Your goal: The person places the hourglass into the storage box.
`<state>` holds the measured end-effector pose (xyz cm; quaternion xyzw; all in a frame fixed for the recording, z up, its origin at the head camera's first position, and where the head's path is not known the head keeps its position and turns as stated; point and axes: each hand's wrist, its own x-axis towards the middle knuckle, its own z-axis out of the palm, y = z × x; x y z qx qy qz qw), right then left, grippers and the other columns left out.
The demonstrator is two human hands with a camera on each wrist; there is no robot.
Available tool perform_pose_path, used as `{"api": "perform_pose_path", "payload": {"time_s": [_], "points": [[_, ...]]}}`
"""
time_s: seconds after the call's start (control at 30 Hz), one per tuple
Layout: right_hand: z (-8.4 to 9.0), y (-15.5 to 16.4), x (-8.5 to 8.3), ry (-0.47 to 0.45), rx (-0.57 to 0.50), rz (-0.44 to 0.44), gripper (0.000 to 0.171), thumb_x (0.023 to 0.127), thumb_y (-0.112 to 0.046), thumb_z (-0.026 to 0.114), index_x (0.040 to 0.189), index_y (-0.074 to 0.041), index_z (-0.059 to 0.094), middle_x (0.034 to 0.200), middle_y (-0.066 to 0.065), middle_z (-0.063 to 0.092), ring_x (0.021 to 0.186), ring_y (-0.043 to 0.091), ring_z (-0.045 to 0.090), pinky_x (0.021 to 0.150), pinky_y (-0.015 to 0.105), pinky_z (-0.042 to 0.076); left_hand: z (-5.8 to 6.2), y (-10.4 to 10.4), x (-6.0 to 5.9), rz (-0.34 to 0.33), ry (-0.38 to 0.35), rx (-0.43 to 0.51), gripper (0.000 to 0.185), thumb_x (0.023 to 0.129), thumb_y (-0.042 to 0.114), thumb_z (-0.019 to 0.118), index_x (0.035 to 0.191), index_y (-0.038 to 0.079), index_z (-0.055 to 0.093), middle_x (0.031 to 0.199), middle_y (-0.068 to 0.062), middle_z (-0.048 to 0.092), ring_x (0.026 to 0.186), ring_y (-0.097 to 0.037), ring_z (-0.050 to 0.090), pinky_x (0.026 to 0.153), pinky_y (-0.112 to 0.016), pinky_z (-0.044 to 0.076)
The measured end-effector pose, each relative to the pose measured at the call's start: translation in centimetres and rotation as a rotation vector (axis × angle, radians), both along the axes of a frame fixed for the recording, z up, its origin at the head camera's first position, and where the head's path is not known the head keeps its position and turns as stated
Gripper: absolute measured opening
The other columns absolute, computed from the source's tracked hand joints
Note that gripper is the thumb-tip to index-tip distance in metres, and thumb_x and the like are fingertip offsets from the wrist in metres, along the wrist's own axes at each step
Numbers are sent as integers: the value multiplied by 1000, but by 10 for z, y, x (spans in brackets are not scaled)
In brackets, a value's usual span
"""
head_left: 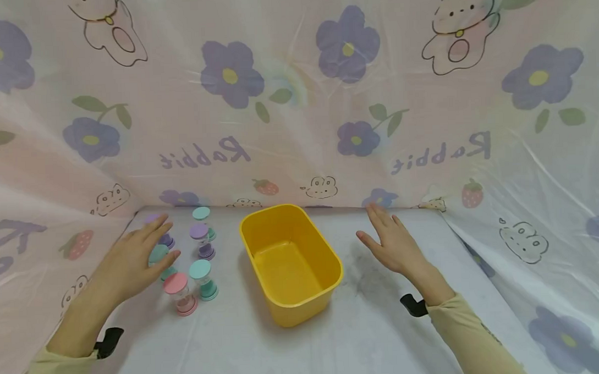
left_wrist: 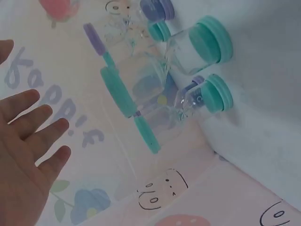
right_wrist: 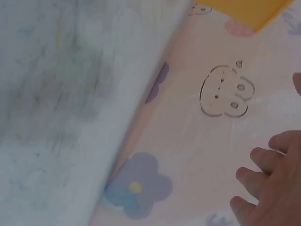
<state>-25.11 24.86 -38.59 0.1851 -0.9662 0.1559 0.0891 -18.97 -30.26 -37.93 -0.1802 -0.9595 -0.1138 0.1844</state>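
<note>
A yellow plastic tub [head_left: 303, 305] stands empty in the middle of the white table [head_left: 364, 339]. Left of it stand several small sand timers: a pink-capped one [head_left: 179, 293], a teal one [head_left: 202, 278], a purple one [head_left: 202, 241] and a teal one further back [head_left: 202, 215]. My left hand [head_left: 138, 256] hovers open over the left side of this group and partly hides two timers. The left wrist view shows its spread fingers [left_wrist: 33, 136] beside teal-capped timers [left_wrist: 202, 44]. My right hand [head_left: 391, 240] is open, palm down, to the right of the tub and holds nothing; its fingers [right_wrist: 265, 183] show in the right wrist view.
A flowered pink plastic sheet [head_left: 296, 99] walls in the table at the back and both sides. The table's bare stretches lie in front of the tub and to its right. A corner of the tub [right_wrist: 249, 12] shows in the right wrist view.
</note>
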Motion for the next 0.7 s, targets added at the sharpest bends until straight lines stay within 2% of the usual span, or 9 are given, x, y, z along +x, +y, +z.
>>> {"api": "perform_pose_path", "payload": {"time_s": [0.17,0.37,0.53,0.63,0.7], "points": [[3,-16,3,13,-2,68,80,108,-52,47,165,-3,19,172,14,20,157,36,22,127,57,13,-6,4,8,-66,56,82,59,94,27,76,141,-3,57,148,-23,54,125,-52,56,98,-68,46],[7,-36,10,7,5,161,78,109,-50,47,165,-4,19,171,14,23,155,37,27,127,57,16,-17,4,19,-72,-21,203,51,97,23,74,140,3,57,142,-20,58,118,-44,62,89,-66,52],[11,-50,16,-11,8,225,75,109,-49,47,165,-4,22,169,16,26,155,37,28,127,56,17,-25,4,21,-99,-62,226,45,99,22,73,139,6,59,131,-7,62,106,-28,65,81,-50,58],[12,-57,18,-15,21,262,75,109,-49,47,165,-5,24,169,15,28,155,34,29,127,55,17,-28,4,22,-120,-76,212,40,98,22,74,134,9,61,125,0,62,101,-19,63,78,-38,57],[13,-62,19,-19,33,284,74,109,-49,47,165,-5,24,169,14,28,155,32,28,127,54,18,-30,3,23,-127,-98,209,38,99,24,73,132,10,62,124,1,62,100,-16,61,77,-34,56]]}}
